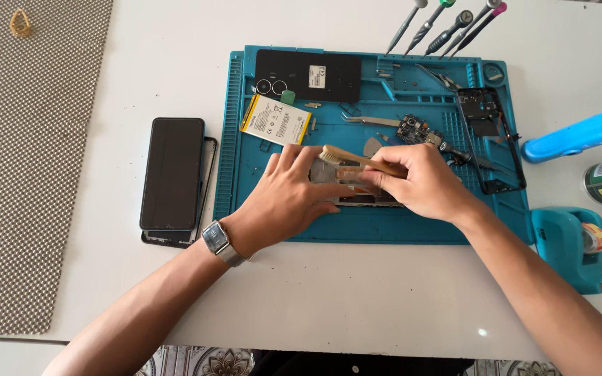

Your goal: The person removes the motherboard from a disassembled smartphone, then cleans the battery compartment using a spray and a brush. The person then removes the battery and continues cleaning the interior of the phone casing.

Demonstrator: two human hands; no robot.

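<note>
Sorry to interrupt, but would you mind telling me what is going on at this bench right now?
A person is working on an opened phone on a blue repair mat. The left hand presses down on the phone body while the right hand holds a wooden brush, bristles over the part. The black back cover, a battery, a small circuit board and a black frame lie on the mat. Another dark phone sits to its left, screwdrivers at the top.

Teal mat (235, 139), black phone (172, 173), wooden-tan brush (357, 161)
</note>
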